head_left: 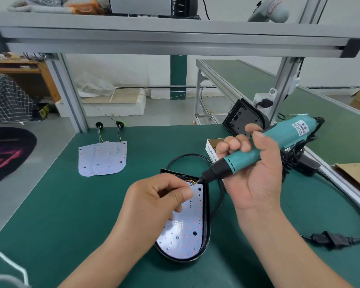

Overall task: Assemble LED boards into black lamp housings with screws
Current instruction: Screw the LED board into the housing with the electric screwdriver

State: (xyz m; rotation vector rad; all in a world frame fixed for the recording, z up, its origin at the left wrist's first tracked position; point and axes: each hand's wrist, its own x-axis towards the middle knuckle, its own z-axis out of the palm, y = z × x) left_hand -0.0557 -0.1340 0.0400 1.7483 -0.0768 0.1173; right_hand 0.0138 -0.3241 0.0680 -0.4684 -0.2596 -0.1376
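Teal electric screwdriver (pixel 268 146), gripped by right hand (pixel 256 173), may slip off-angle and nick thin coloured wires (pixel 190 181); left hand (pixel 154 204) pinches something hidden.

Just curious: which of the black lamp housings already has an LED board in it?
The near housing, holding a white LED board; the far housing leans empty.

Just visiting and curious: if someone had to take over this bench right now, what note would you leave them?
Right hand grips the teal screwdriver, tip at the top end of the LED board.
Left hand is curled by the board's wires; what it pinches is hidden.
The board lies in the black housing; some screw holes look empty.
Left to do: two spare boards, one empty housing far right.
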